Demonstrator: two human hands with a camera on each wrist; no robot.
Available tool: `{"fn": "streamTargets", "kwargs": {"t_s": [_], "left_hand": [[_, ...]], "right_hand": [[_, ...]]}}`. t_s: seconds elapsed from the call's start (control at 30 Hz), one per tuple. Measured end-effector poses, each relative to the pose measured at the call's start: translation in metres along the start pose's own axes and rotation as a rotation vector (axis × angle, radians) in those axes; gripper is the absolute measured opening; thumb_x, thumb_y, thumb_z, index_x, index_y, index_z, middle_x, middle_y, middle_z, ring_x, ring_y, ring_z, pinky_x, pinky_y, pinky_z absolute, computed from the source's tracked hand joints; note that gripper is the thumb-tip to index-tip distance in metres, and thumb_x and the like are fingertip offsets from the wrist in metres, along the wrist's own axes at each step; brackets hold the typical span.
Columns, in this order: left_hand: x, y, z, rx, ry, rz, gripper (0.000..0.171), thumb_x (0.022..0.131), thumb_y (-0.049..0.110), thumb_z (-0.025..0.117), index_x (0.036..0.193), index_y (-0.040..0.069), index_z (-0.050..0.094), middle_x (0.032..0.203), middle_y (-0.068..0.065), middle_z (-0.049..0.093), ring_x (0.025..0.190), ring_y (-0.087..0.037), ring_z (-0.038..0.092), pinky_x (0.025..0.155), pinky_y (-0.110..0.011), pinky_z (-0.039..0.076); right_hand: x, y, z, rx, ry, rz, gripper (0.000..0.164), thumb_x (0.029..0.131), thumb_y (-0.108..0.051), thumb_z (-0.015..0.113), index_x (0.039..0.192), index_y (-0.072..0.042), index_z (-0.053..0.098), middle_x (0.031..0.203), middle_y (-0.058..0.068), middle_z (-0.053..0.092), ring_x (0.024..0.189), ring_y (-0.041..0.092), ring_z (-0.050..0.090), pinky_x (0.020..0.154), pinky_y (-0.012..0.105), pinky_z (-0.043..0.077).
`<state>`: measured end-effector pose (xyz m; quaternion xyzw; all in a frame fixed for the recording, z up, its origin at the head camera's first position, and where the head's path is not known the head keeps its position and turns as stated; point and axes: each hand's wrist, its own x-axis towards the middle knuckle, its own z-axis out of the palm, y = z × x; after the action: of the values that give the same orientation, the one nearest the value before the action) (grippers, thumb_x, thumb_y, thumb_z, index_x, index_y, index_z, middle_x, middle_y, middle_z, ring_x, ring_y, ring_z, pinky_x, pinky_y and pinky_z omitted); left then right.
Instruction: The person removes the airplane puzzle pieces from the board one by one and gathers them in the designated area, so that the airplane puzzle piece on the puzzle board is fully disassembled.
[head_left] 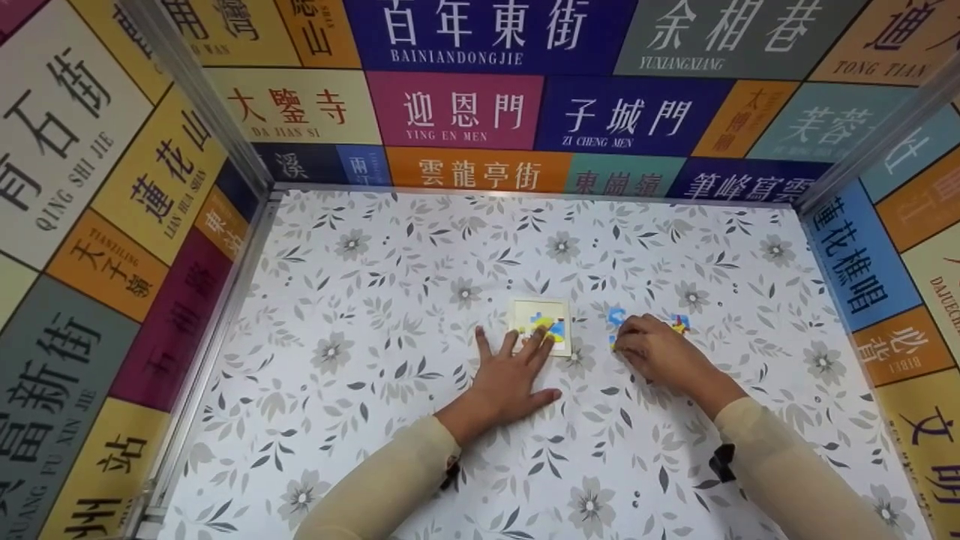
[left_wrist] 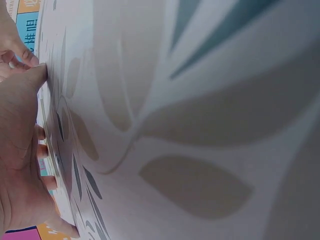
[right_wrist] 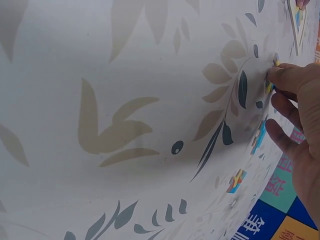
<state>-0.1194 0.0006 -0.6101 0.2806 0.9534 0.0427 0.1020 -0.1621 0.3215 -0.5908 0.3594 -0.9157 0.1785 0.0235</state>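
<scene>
A small square jigsaw board (head_left: 563,346) with a pale frame lies flat on the table, with blue and yellow pieces inside it. My left hand (head_left: 508,380) is spread, its fingertips resting on the board's lower part and its thumb out to the right. To the right of the board, my right hand (head_left: 660,351) pinches a blue and yellow jigsaw piece (right_wrist: 270,85) between thumb and forefinger, close over the table. Beside that hand lie a blue piece (head_left: 616,315) and a multicoloured piece (right_wrist: 236,181) with red, yellow and blue on it.
The table (head_left: 405,450) has a white cover printed with grey flowers and leaves. Upright panels with coloured street-name signs (head_left: 465,111) stand at the back and along both sides. Dark bands (head_left: 722,462) sit at the sleeve cuffs.
</scene>
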Motion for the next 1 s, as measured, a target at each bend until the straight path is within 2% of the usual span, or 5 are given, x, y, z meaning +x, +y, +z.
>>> {"fn": "streamTargets", "kwargs": {"t_s": [0.2, 0.47, 0.8, 1.0], "left_hand": [[0.000, -0.001, 0.002, -0.012, 0.004, 0.003, 0.092, 0.108, 0.079, 0.036, 0.180, 0.025, 0.016, 0.188, 0.007, 0.017, 0.168, -0.035, 0.029, 0.122, -0.092, 0.016], [0.000, 0.000, 0.003, 0.011, 0.014, -0.006, 0.092, 0.107, 0.081, 0.037, 0.179, 0.025, 0.020, 0.185, 0.005, 0.027, 0.167, -0.035, 0.031, 0.121, -0.091, 0.018], [0.001, 0.001, 0.001, 0.007, 0.002, 0.008, 0.090, 0.109, 0.077, 0.036, 0.179, 0.024, 0.017, 0.187, 0.017, 0.012, 0.168, -0.039, 0.030, 0.119, -0.094, 0.017], [0.003, 0.002, -0.001, 0.049, 0.002, 0.020, 0.090, 0.110, 0.077, 0.035, 0.179, 0.023, 0.019, 0.188, 0.013, 0.013, 0.166, -0.040, 0.033, 0.117, -0.094, 0.021]], "right_hand": [[0.007, -0.003, -0.004, 0.005, 0.002, -0.003, 0.009, 0.092, -0.001, 0.086, 0.099, -0.007, 0.085, 0.110, 0.011, 0.070, 0.096, 0.027, 0.062, 0.080, 0.045, 0.059], [0.026, -0.013, -0.006, 0.004, -0.005, 0.016, 0.011, 0.095, -0.004, 0.084, 0.106, -0.004, 0.082, 0.114, 0.012, 0.069, 0.098, 0.029, 0.062, 0.084, 0.049, 0.058], [0.054, -0.026, -0.002, 0.062, -0.019, 0.021, 0.014, 0.098, -0.006, 0.082, 0.111, -0.002, 0.082, 0.118, 0.013, 0.071, 0.104, 0.032, 0.064, 0.090, 0.052, 0.058], [0.072, -0.033, 0.003, 0.083, -0.020, -0.012, 0.014, 0.099, -0.004, 0.079, 0.112, -0.001, 0.081, 0.116, 0.014, 0.073, 0.106, 0.036, 0.067, 0.095, 0.056, 0.059]]}}
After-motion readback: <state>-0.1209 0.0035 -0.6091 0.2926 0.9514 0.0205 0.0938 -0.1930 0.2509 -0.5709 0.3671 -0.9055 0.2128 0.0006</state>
